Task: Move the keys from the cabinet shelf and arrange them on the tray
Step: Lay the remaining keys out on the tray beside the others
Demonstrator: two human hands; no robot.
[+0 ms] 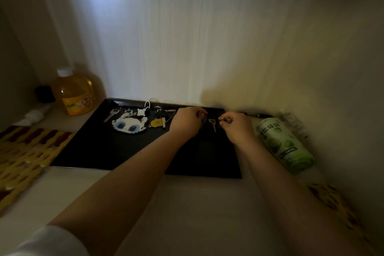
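A black tray [116, 151] lies on the cabinet shelf against the back wall. Along its far side lie a single silver key [111, 114], a key bunch with a white pixel-bead charm [128, 125], and a dark bunch with a yellow tag [157, 122]. My left hand [187, 122] and my right hand [239, 128] hover over the tray's far right part, fingers curled. A small silver key [213, 123] lies between them. My right hand pinches a key ring [227, 119]. A ring [204, 119] sits at my left fingertips; the grip there is unclear.
A yellow juice bottle [73, 92] stands left of the tray by the wall. A green roll of bags [285, 144] lies just right of the tray. A yellow and red woven mat [27, 151] lies at the left. The shelf's back wall is close behind the tray.
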